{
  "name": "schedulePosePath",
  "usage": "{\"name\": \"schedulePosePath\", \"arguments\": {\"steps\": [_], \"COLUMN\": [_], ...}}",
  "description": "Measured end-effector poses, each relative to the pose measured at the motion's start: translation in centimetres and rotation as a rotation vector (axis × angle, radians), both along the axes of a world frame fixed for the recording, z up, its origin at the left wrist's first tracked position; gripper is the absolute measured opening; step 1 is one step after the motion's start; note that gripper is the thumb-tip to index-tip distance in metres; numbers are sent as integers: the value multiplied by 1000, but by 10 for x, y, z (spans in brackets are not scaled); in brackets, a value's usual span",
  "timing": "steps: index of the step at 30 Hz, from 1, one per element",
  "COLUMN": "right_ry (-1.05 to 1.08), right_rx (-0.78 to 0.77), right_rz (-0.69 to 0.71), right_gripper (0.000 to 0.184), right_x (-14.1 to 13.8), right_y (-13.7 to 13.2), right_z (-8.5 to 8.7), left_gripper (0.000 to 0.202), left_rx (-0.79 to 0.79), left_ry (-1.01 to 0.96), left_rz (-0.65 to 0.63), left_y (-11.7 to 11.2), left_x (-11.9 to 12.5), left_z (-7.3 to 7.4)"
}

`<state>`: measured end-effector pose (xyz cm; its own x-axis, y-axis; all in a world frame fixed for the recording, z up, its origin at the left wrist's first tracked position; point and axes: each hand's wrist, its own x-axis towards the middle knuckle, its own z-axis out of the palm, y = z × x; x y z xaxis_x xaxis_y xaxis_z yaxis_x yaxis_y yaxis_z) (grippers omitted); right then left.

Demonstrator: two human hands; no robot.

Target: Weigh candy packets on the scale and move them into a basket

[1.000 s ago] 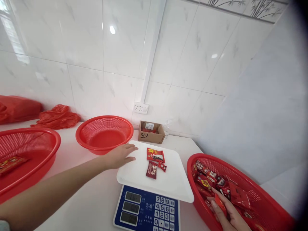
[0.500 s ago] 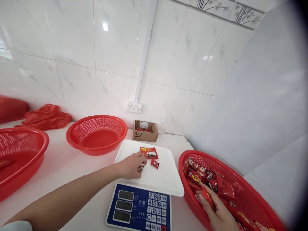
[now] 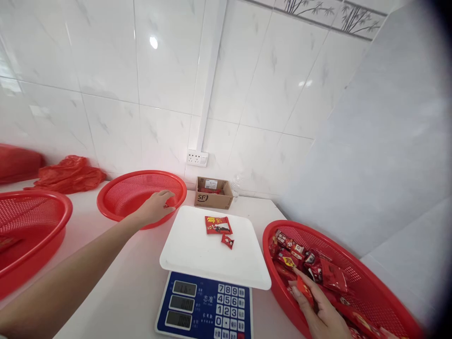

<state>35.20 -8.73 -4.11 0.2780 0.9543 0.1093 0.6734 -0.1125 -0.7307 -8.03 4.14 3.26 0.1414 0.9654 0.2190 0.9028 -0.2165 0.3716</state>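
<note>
My left hand reaches over the near rim of the middle red mesh basket, palm down, fingers curled; the dark red packet it took is hidden under the palm. My right hand rests inside the right red basket, closed on a bright red snack packet among several others. Between the baskets stands a scale with a blue keypad and a white tray. On the tray lie a larger red packet and a small one.
A third red basket sits at the far left. Red plastic bags lie against the tiled wall. A small cardboard box stands behind the scale, below a wall socket. A grey panel closes off the right side.
My left hand picked the dark red packet off the white tray and swung left over the middle basket. Two packets stay on the tray. My right hand has barely moved.
</note>
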Motion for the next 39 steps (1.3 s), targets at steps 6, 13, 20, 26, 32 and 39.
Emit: {"name": "schedulePosePath", "arguments": {"steps": [6,13,20,26,32,39], "right_ry": [-21,-41,-65,-107,-132,-146], "right_rx": [-1,5,18,34,17,30], "right_rz": [-24,-10,5,10,1,-9], "right_gripper": [68,67,63,63,63,60], "right_x": [-1,-1,0,1,1,0], "right_y": [0,-2,-3,-1,-3,-2], "right_z": [0,-1,-1,-2,-1,-1], "left_gripper": [46,49,38,47,38,32], "left_rx": [-83,-116,-22,123,164,130], "left_ry": [48,117,131,116,136,168], "left_rz": [-291,-505,-396,-204,52,-47], "left_y": [-4,11,18,19,36,42], "left_x": [67,125,119,72,5,10], "left_z": [-17,-31,-34,-16,-4,-12]}}
